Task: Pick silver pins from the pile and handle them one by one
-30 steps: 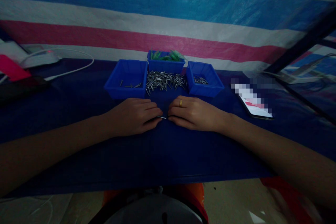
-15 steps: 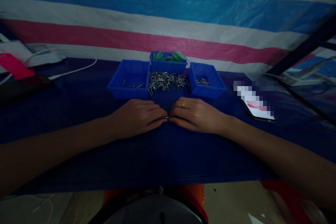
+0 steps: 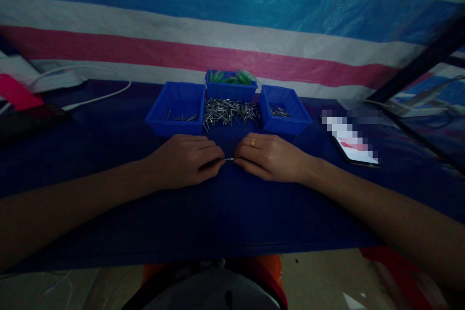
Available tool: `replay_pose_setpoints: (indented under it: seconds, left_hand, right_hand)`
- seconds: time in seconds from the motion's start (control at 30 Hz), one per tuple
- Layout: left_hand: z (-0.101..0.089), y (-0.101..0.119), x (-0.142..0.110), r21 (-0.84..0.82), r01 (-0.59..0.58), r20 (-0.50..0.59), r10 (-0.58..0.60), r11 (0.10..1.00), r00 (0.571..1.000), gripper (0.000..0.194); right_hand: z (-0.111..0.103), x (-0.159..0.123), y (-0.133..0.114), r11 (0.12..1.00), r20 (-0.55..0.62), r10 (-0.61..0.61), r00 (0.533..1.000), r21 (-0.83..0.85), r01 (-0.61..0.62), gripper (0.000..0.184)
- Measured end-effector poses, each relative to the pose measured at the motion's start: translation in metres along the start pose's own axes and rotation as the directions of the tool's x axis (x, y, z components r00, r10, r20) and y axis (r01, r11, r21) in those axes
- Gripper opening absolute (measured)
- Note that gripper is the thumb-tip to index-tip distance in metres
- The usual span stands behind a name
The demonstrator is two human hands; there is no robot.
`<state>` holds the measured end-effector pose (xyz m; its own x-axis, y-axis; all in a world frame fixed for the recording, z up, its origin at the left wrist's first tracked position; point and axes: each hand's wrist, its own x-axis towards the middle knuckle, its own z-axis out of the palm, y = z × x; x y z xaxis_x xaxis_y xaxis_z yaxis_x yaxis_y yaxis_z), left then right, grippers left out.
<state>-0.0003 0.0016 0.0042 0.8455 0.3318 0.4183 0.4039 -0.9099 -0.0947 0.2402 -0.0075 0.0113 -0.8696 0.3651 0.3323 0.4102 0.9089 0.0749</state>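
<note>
My left hand (image 3: 185,160) and my right hand (image 3: 271,156) rest on the dark blue table (image 3: 225,213), fingertips almost meeting. Between them both hands pinch a small metal pin (image 3: 228,159), each at one end. A gold ring sits on a finger of the right hand. Just beyond the hands lies a loose pile of metal pins (image 3: 229,110). The pile sits between a left blue bin (image 3: 176,115) with a few pins and a right blue bin (image 3: 284,115) with several pins.
A third blue bin (image 3: 231,89) with green pieces stands behind the pile. A phone (image 3: 350,143) lies at the right. White cable (image 3: 98,99), a pink item (image 3: 16,97) and a dark object lie at the far left. A striped tarp hangs behind.
The fingertips have drawn slightly apart again, so the pin shows between them. The view has shifted a little; the hands stay in place.
</note>
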Motion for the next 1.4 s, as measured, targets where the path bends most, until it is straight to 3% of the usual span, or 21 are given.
replay_pose_setpoints:
  seconds: [0.53,0.93,1.4]
  left_hand:
    - [-0.0003,-0.0003,-0.0004,0.017,0.024,0.034,-0.025,1.0,0.999,0.033]
    - [-0.0009,-0.0013,0.0009,0.026,-0.033,-0.013,0.033,0.999,0.999,0.029]
    - [-0.0012,-0.0009,0.0006,0.012,0.018,0.05,-0.019,1.0,0.999,0.031]
  right_hand:
    - [-0.0008,0.0002,0.0014,1.0,0.014,-0.002,1.0,0.006,0.002,0.035]
    - [-0.0006,0.0007,0.0021,1.0,0.041,-0.002,0.999,0.008,0.002,0.036]
    - [-0.0032,0.0011,0.0012,1.0,0.061,0.008,0.998,0.017,-0.009,0.04]
